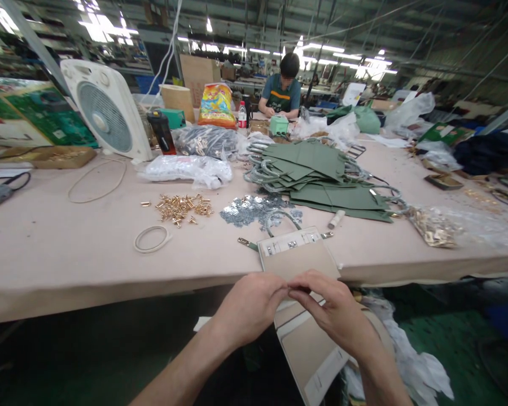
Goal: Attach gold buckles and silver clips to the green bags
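Observation:
My left hand (249, 307) and my right hand (332, 313) meet at their fingertips just off the near edge of the table (68, 259), both closed in a pinch on the lower edge of a beige bag panel (298, 259). The panel lies half on the table and hangs over its edge, with small metal fittings along its top and a grey-green handle (281, 217) behind it. What the fingertips pinch besides the panel is hidden. A heap of gold screws (182, 207) and a heap of small silver parts (254, 208) lie just beyond.
A stack of green bag pieces (325, 175) with handles sits mid-table. A white fan (105, 110), clear plastic bags (188, 169), a dark bottle (163, 132) and a white ring (152, 238) lie left. A person (283, 90) works at the far end. A bag of gold hardware (434, 228) lies right.

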Motion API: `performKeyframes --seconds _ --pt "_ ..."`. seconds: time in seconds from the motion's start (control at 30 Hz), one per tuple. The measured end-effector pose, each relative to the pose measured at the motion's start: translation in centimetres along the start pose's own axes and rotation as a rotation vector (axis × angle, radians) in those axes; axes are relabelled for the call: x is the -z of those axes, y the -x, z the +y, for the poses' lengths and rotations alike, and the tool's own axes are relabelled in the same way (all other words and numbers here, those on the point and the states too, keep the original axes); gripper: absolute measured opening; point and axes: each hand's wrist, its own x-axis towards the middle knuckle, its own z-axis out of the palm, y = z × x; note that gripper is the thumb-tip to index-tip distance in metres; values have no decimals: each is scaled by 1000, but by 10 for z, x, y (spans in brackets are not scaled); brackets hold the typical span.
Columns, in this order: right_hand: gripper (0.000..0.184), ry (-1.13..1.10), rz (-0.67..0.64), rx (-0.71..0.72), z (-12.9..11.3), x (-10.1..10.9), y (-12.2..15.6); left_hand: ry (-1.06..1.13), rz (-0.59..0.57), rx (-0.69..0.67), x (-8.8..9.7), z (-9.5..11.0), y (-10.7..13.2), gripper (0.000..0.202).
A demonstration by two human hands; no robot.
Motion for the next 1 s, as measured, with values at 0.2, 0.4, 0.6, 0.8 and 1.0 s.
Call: performKeyframes --seconds 0.2,0.4,0.6,0.8,1.0 --pt "7 -7 -12 -18 -4 4 1 25 28 -18 2 3 0 25" --pt "8 -2 -53 -14 -3 4 6 214 44 39 3 6 -1 24" --pt "17 -8 55 160 -6 -9 16 600 5 235 -2 1 -5 22" --pt "14 -90 97 143 5 14 30 611 85 310 -9 -25 -16 33" --pt "15 83 362 -88 87 72 -15 506 130 198 -31 -54 -32 33"
